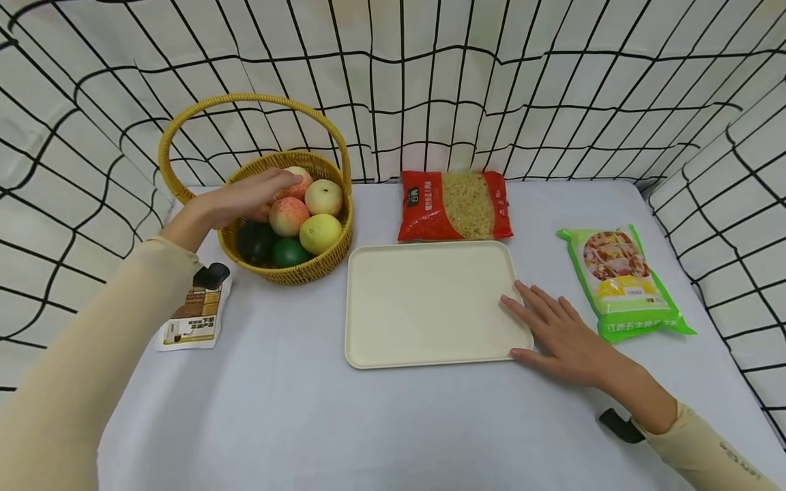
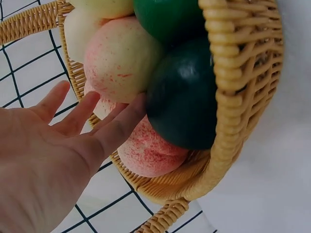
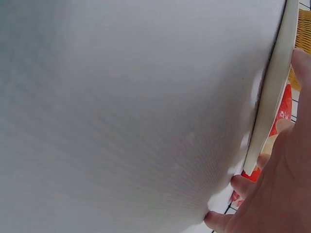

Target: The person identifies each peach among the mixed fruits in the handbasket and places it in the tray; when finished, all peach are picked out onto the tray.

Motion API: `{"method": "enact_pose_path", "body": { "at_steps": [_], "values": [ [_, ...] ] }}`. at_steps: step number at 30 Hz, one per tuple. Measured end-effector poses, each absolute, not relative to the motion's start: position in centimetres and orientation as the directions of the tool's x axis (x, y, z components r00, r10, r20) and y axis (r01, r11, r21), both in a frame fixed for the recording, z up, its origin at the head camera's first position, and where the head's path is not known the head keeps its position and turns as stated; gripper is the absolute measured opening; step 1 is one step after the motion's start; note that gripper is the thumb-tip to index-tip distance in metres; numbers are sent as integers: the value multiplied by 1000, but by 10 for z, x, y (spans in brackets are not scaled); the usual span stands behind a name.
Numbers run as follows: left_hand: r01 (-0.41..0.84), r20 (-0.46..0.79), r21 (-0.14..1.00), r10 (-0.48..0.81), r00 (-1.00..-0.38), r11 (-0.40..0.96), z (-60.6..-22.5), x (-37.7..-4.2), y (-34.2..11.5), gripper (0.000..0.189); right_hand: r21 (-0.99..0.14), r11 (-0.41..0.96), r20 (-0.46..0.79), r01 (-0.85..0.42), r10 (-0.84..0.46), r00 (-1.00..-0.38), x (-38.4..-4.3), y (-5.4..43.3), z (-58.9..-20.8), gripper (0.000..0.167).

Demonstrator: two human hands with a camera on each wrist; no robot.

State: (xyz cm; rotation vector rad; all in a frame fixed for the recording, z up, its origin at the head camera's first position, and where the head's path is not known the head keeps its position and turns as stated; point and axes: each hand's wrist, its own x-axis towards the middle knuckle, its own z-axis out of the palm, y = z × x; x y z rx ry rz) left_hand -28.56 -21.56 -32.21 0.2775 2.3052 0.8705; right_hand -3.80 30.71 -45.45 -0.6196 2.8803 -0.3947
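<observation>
A wicker basket (image 1: 307,275) of fruit stands at the back left. Over its left side reaches my left hand (image 1: 242,199), its fingers loosely extended among pinkish peaches (image 1: 288,217). In the left wrist view, the left hand (image 2: 58,150) has a fingertip at a peach (image 2: 121,60), beside a dark green fruit (image 2: 182,94); no fruit is gripped. A pale peach (image 1: 323,197), a yellow fruit (image 1: 321,234) and a green fruit (image 1: 288,252) share the basket. My right hand (image 1: 561,341) rests with spread fingers at the right edge of a cream tray (image 1: 430,307).
Behind the tray lies a red bag of pasta (image 1: 467,204). To the right is a green food packet (image 1: 626,283). A white-and-brown packet (image 1: 199,317) lies partly under my left forearm. Black wire grid (image 1: 402,88) borders the white table (image 1: 368,423).
</observation>
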Motion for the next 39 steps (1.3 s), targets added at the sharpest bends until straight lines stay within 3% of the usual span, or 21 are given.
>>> {"method": "enact_pose_path", "body": {
  "at_steps": [9,17,39],
  "values": [
    [57,-528,503,358,-770,863,-323,-298,-215,86,-293,878,-109,-379,-424,-899,-40,308,-454,87],
    [266,-474,394,442,-762,880,-324,-301,-209,66,-297,878,-113,-376,-423,-899,-41,308,-455,87],
    [316,-504,287,423,-753,904,-349,-307,-196,83,-301,876,-117,-377,-426,-897,-42,310,-459,87]
  ]
}}
